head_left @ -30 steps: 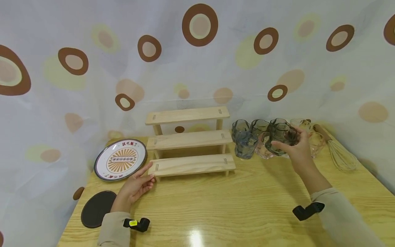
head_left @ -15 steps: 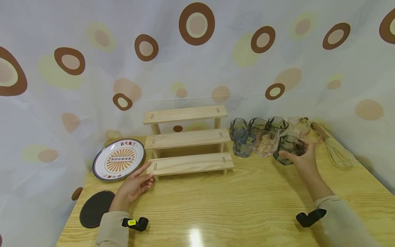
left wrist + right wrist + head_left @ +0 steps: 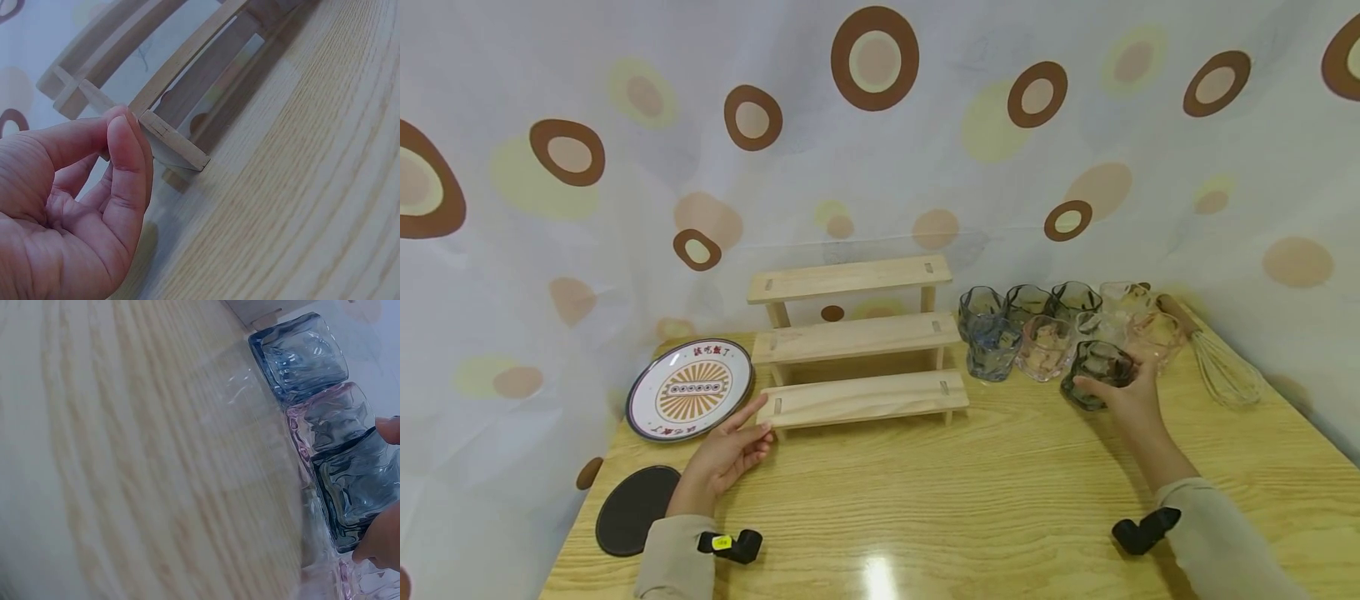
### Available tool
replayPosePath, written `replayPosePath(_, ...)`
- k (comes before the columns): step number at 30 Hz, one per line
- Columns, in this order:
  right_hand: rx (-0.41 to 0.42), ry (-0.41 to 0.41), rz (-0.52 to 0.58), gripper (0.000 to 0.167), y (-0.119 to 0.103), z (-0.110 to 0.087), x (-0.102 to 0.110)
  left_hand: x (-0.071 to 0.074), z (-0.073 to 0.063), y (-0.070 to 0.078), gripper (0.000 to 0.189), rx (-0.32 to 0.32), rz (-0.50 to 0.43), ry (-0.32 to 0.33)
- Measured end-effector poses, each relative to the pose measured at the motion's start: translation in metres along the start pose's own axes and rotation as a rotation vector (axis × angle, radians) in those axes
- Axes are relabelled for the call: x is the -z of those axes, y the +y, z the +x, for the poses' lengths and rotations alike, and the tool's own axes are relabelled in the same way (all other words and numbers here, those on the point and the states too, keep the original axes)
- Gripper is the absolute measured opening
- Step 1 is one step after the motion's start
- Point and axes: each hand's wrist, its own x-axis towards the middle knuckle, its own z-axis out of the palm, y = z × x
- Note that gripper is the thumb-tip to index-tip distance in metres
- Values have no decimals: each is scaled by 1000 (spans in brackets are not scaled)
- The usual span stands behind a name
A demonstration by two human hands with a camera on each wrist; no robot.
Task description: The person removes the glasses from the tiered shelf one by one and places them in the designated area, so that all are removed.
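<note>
In the head view a three-tier wooden display rack [image 3: 865, 398] stands against the patterned backdrop. My left hand [image 3: 727, 457] pinches the left end of its lowest board, and the left wrist view shows the thumb and fingers [image 3: 128, 140] meeting at that end. On the right, my right hand [image 3: 1131, 400] grips a dark grey wavy drinking glass [image 3: 1093, 371] between thumb and fingers, in front of the other glasses. The right wrist view shows this glass [image 3: 356, 487] upright beside a pink glass [image 3: 328, 419] and a blue glass [image 3: 300, 356]. Whether its base touches the table cannot be told.
Several more glasses [image 3: 981, 307], grey, clear and pinkish, stand close together right of the rack. Beyond them lies a wooden-handled whisk [image 3: 1221, 367]. A patterned plate [image 3: 692, 387] leans at the left, with a black round mat [image 3: 634, 508] nearer on the wooden table [image 3: 925, 500].
My right hand has brought the dark grey glass forward and down from above the other glasses to a spot in front of them. The left hand has stayed at the rack.
</note>
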Motion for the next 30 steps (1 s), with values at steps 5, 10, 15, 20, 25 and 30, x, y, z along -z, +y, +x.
replayPosePath(5, -37, 1, -10, 87, 2, -1, -3, -1, -1, 0, 66, -3, 2, 4)
replayPosePath(10, -43, 8, -5, 91, 1, -2, -5, -1, -1, 0, 65, -3, 1, 0)
replayPosePath(15, -45, 1, 25, 93, -1, -3, -9, -1, -3, 1, 65, -7, 3, -1)
replayPosePath(20, -50, 7, 66, 93, -1, -3, -13, -1, -4, 1, 66, -17, 15, -11)
replayPosePath(25, -41, 17, 51, 92, 2, -2, -14, -1, -4, 1, 65, -14, 16, -4)
replayPosePath(30, -58, -9, 47, 95, 1, -2, -13, -2, -2, 0, 65, -7, 32, 10)
